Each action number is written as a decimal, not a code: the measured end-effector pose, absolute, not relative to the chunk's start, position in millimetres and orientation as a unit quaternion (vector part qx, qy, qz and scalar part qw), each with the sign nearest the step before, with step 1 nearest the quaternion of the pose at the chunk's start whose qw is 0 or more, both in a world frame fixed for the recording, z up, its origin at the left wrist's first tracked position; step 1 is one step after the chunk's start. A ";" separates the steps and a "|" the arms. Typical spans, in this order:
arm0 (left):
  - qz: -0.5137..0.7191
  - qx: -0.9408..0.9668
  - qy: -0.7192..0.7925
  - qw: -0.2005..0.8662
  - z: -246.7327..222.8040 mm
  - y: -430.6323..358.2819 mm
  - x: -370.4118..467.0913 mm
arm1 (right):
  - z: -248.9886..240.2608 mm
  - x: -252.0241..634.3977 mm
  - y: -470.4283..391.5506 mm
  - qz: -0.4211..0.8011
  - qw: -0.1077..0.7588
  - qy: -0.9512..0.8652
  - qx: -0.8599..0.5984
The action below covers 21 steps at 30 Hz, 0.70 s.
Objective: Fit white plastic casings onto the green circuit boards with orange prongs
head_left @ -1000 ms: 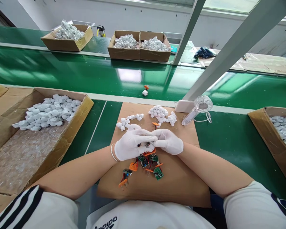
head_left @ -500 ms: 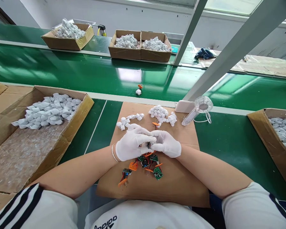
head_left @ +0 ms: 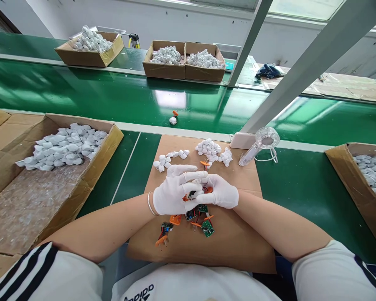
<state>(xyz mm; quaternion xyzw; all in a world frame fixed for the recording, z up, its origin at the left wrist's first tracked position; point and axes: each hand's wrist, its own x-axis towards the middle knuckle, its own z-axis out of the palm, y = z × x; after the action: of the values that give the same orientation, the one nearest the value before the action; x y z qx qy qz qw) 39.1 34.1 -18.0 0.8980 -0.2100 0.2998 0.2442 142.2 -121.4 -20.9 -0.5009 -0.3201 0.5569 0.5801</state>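
My left hand (head_left: 174, 193) and my right hand (head_left: 222, 192), both in white gloves, meet over a sheet of cardboard (head_left: 238, 242). Between their bent fingers is a small circuit board (head_left: 192, 194) with orange parts showing beside it; the fingers cover most of it. Just below lie several green circuit boards (head_left: 207, 228) wired to orange plug pieces (head_left: 161, 241) with metal pins. Beyond my fingers, another orange plug piece (head_left: 204, 163) rests against a pile of small white pouch-like pieces (head_left: 208, 148). More white pieces (head_left: 163, 162) lie to its left.
A cardboard box (head_left: 102, 167) of white pieces stands at left, another box (head_left: 341, 163) at right. A clear handheld fan (head_left: 253, 150) leans beside a slanted grey post (head_left: 288, 79). One white-and-orange piece (head_left: 173, 120) sits on the green belt (head_left: 113, 96); further boxes (head_left: 203, 74) stand behind.
The white-and-orange piece on the belt has moved a little left. My left fingers have spread and shifted over the held board, and more orange shows between my hands.
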 end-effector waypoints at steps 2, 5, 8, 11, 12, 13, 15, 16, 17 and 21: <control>0.303 0.902 -0.203 0.233 -18.4 32.7 39.7 | -24.6 142.4 -122.2 0.544 0.579 -0.321 -0.515; 0.309 0.904 -0.207 0.213 -19.0 30.0 41.2 | -30.5 140.9 -122.1 0.553 0.597 -0.306 -0.494; 0.345 0.893 -0.214 0.196 -20.8 27.9 42.5 | -31.5 137.5 -120.3 0.570 0.593 -0.300 -0.482; 0.362 0.880 -0.238 0.194 -21.8 27.4 43.7 | -29.9 136.2 -118.6 0.534 0.578 -0.323 -0.526; 0.359 0.879 -0.244 0.197 -21.7 27.5 44.1 | -29.6 136.6 -118.4 0.521 0.574 -0.331 -0.537; 0.355 0.880 -0.246 0.199 -21.3 27.7 44.4 | -29.4 137.1 -118.2 0.514 0.572 -0.339 -0.542; 0.348 0.882 -0.245 0.201 -20.7 27.8 44.7 | -28.6 138.1 -118.2 0.515 0.572 -0.352 -0.532; 0.346 0.884 -0.245 0.197 -20.7 27.7 44.5 | -27.9 138.2 -118.3 0.515 0.574 -0.359 -0.526; 0.344 0.886 -0.245 0.192 -21.0 27.5 44.2 | -27.1 137.9 -118.3 0.513 0.577 -0.362 -0.522; 0.337 0.894 -0.224 0.192 -24.7 26.4 42.7 | -25.9 133.7 -117.7 0.495 0.589 -0.354 -0.531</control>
<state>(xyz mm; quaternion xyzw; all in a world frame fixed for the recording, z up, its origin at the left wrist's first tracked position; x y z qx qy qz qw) 42.7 26.4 -24.7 0.8942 -0.2241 0.3368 0.1915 133.7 -117.7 -25.9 -0.5311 -0.3538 0.4953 0.5894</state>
